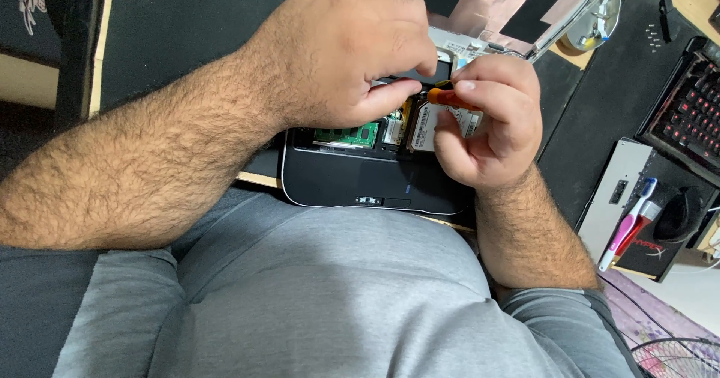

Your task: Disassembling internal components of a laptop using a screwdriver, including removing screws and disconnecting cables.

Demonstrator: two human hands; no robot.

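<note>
Grey shirt (315, 295), opened laptop (352, 179) on black desk mat (600, 85), red-lit keyboard (694, 115)

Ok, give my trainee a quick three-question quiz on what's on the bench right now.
1. True or false: the right hand holds the orange-handled screwdriver.
2. Which is exposed in the opened black laptop base: A) green memory board B) blue fan?
3. Where is the red-lit black keyboard relative to the laptop?

Key: 1. true. 2. A. 3. Toward the picture's right edge. The left hand rests over the bay.
</note>
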